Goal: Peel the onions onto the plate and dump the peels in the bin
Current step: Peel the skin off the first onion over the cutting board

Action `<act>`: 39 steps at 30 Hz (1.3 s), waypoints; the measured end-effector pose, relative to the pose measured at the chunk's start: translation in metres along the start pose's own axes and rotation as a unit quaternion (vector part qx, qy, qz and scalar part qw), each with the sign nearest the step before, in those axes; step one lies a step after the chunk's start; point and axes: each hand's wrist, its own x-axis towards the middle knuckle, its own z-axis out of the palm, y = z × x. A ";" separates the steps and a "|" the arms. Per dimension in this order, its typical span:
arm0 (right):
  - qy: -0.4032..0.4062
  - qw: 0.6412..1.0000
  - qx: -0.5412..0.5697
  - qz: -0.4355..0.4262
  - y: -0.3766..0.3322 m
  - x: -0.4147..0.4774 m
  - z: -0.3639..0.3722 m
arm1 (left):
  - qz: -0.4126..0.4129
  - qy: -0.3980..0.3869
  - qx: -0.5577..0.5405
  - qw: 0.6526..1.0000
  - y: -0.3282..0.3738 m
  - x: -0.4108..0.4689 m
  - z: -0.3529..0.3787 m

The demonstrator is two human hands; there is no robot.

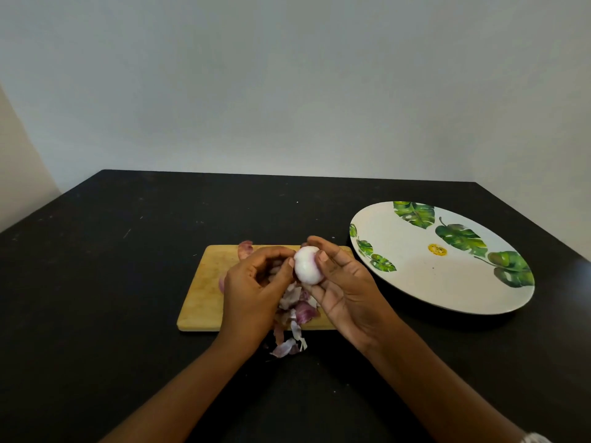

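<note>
The onion (306,265), peeled to a pale white skin with a faint purple band round its middle, is held in the air above the middle of the cutting board (204,289). The right hand (343,292) grips it from the right: the fingers curl over its far side and under it, and the thumb lies on its near right face. The left hand (252,282) is closed in a loose curl just left of it, with the tips of thumb and forefinger pinching at the onion's left flank. Whether a scrap of skin lies between them cannot be told.

Under the two hands lies a heap of peels (299,306), purple and papery white. It covers the near right part of the board and spills over the near edge onto the worktop (128,282). One more curled purple peel (245,247) sits at the board's far edge, just beyond the left hand.

The board is pale wood, lying lengthwise left to right on the black worktop. To its right, close to its far right corner, rests a large white plate (415,282) printed with green leaves and a small yellow mark. A plain light wall (287,91) rises behind the worktop's far edge.
</note>
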 end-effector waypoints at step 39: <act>0.013 0.996 -0.083 -0.029 -0.005 0.002 -0.006 | 0.171 -0.073 0.148 0.971 -0.005 0.010 -0.014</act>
